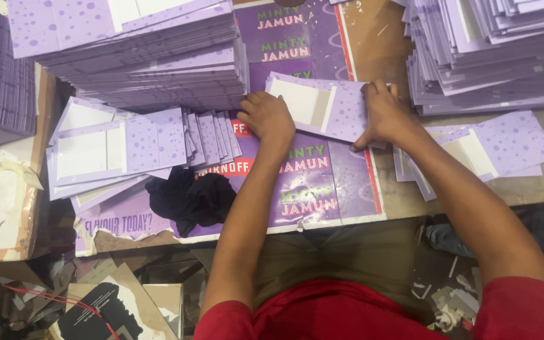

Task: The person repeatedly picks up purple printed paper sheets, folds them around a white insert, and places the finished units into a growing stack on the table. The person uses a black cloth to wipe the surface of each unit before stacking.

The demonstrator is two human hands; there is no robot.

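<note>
Packaging workshop: stacked purple carton blanks

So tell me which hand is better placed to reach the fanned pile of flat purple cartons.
Left, probably. The left hand rests beside the fanned cartons, nearly touching them; the right hand presses the far side of the carton being folded.

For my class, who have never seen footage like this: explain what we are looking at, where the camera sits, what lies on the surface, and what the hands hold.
One camera, worn on a person's head, looks down at their two bare hands over a work table. The left hand and right hand press on a flat lilac card piece with a white panel, one at each end. It lies on a large purple printed sheet. Tall stacks of lilac cards stand around, a fanned pile lies to the left, and a black cloth sits near the table's edge.
</note>
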